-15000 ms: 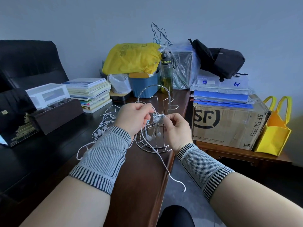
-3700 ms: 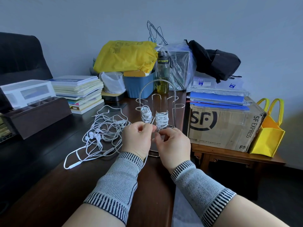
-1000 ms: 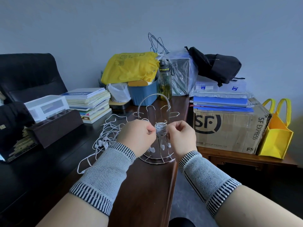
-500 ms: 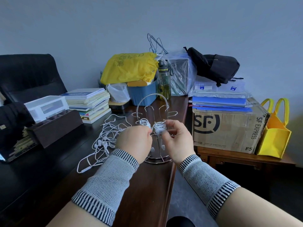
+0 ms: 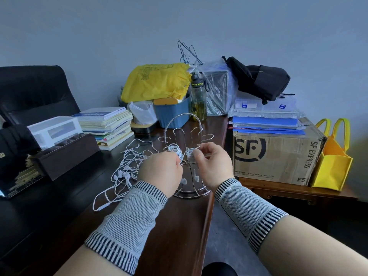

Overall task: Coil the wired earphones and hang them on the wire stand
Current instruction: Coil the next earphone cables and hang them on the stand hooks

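Note:
A silver wire stand (image 5: 184,124) with an arched handle and several hooks stands near the dark wooden table's right edge. One coiled white earphone bundle (image 5: 174,149) hangs on a left hook. A second coiled bundle (image 5: 189,155) sits at a front hook, its earbuds dangling below. My right hand (image 5: 212,166) pinches this second bundle between thumb and fingers. My left hand (image 5: 162,172) is curled just left of it, fingertips at the cord; the contact is hidden. A tangle of loose white earphones (image 5: 127,170) lies on the table to the left.
Stacked books (image 5: 107,124), a dark wooden organiser (image 5: 65,154) and a white box sit at the left. Behind the stand are a blue bin (image 5: 173,112), yellow bag, bottle (image 5: 198,98) and plastic-wrapped box. A cardboard box (image 5: 276,154) and yellow tote stand right of the table edge.
Both hands have lifted slightly and moved the second coil onto the front hook; my right thumb and fingers now sit higher on it. The first coil stays hanging.

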The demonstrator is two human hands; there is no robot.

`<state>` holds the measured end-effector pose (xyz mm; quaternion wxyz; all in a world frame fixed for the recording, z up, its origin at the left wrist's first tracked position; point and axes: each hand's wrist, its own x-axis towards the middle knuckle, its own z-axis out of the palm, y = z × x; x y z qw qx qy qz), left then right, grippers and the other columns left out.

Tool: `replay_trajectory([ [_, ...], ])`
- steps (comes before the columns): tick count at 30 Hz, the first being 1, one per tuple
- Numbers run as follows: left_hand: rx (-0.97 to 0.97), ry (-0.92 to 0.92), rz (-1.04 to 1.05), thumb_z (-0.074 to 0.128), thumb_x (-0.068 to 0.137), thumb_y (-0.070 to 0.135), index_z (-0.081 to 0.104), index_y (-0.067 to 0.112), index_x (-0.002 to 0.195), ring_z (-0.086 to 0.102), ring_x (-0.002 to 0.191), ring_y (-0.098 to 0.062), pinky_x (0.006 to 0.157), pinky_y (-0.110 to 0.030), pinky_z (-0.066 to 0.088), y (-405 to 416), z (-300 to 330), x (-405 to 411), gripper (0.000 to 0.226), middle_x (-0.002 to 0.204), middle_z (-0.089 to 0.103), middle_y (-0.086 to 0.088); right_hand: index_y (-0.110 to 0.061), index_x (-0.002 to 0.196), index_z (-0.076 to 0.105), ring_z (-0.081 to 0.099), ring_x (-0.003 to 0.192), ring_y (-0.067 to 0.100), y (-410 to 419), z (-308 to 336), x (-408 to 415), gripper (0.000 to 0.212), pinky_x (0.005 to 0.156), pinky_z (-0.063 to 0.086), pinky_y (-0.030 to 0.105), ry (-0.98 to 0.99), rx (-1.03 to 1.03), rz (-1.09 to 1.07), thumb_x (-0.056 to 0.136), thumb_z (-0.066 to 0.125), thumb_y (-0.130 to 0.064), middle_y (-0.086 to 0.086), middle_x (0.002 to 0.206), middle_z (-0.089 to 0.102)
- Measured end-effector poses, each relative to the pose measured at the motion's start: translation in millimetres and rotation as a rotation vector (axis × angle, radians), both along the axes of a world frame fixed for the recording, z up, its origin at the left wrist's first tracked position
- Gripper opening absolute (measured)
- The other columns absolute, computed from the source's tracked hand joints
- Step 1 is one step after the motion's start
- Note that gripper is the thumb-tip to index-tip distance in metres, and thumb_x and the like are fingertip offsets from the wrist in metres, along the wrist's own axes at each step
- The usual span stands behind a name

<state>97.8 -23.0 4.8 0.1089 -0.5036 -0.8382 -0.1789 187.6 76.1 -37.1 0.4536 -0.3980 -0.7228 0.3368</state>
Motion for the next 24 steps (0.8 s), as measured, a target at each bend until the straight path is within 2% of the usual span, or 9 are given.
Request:
replay_trajectory([
  [2, -0.015, 0.001, 0.013, 0.046, 0.095, 0.023, 0.071, 0.024, 0.104, 0.063, 0.095, -0.023, 0.077, -0.031, 0.049, 3, -1, -1, 0.026, 0.099, 0.072, 0.0, -0.029, 0.085, 0.059, 0.062, 0.079, 0.011, 0, 1, 0, 0.008, 0.079, 0.053, 0.032, 0.008, -0.012, 0.015, 0.09, 0.059, -0.035, -0.004, 0.089, 0.066],
  [5, 0.015, -0.012, 0.045, 0.046, 0.096, 0.024, 0.07, 0.023, 0.097, 0.062, 0.087, -0.022, 0.07, -0.029, 0.047, 6, -4, 0, 0.024, 0.088, 0.07, 0.002, -0.028, 0.086, 0.06, 0.061, 0.073, 0.004, -3, 2, 2, 0.007, 0.074, 0.052, 0.026, 0.023, -0.022, 0.035, 0.092, 0.059, -0.033, -0.015, 0.075, 0.063],
  [8, 0.004, -0.017, 0.052, 0.046, 0.096, 0.026, 0.066, 0.021, 0.093, 0.061, 0.083, -0.022, 0.069, -0.031, 0.049, 9, -9, -1, 0.021, 0.084, 0.067, 0.001, -0.029, 0.085, 0.06, 0.061, 0.071, 0.002, -3, 2, 1, 0.008, 0.072, 0.052, 0.024, 0.018, -0.022, 0.027, 0.091, 0.059, -0.034, -0.017, 0.072, 0.061],
  [11, -0.082, -0.003, 0.034, 0.047, 0.095, 0.025, 0.068, 0.02, 0.092, 0.057, 0.078, -0.022, 0.064, -0.029, 0.043, 9, -12, -2, 0.022, 0.079, 0.062, 0.0, -0.029, 0.082, 0.06, 0.06, 0.068, 0.003, -1, 3, 0, 0.01, 0.069, 0.049, 0.022, 0.007, -0.012, 0.026, 0.091, 0.06, -0.033, -0.016, 0.07, 0.061],
  [15, 0.094, -0.158, 0.06, 0.045, 0.096, 0.022, 0.063, 0.015, 0.078, 0.054, 0.063, -0.016, 0.05, -0.028, 0.036, 0, -6, -9, 0.027, 0.067, 0.059, 0.001, -0.028, 0.083, 0.06, 0.056, 0.063, -0.001, 0, 2, 1, 0.01, 0.061, 0.043, 0.015, 0.006, 0.006, 0.028, 0.092, 0.059, -0.032, -0.018, 0.067, 0.059],
  [17, 0.177, -0.262, 0.062, 0.045, 0.097, 0.024, 0.062, 0.013, 0.081, 0.057, 0.068, -0.019, 0.053, -0.028, 0.039, -3, -2, -13, 0.026, 0.073, 0.064, -0.002, -0.026, 0.085, 0.061, 0.057, 0.063, -0.001, -1, 1, 1, 0.01, 0.06, 0.043, 0.013, 0.001, 0.013, 0.041, 0.092, 0.059, -0.032, -0.017, 0.067, 0.059],
  [21, 0.242, -0.349, 0.041, 0.051, 0.096, 0.028, 0.065, 0.018, 0.086, 0.062, 0.078, -0.018, 0.068, -0.03, 0.047, -7, 0, -15, 0.02, 0.078, 0.068, 0.002, -0.025, 0.085, 0.062, 0.061, 0.071, 0.006, -4, -4, -5, 0.008, 0.072, 0.051, 0.025, 0.014, 0.03, 0.026, 0.091, 0.061, -0.03, -0.011, 0.077, 0.064],
  [24, 0.325, -0.437, -0.032, 0.06, 0.092, 0.028, 0.066, 0.022, 0.077, 0.065, 0.076, -0.013, 0.073, -0.029, 0.051, -9, 1, -10, 0.017, 0.072, 0.069, 0.006, -0.025, 0.08, 0.057, 0.057, 0.073, 0.007, -5, -7, -5, 0.011, 0.074, 0.05, 0.026, 0.044, 0.129, -0.03, 0.086, 0.066, -0.024, -0.007, 0.086, 0.059],
])
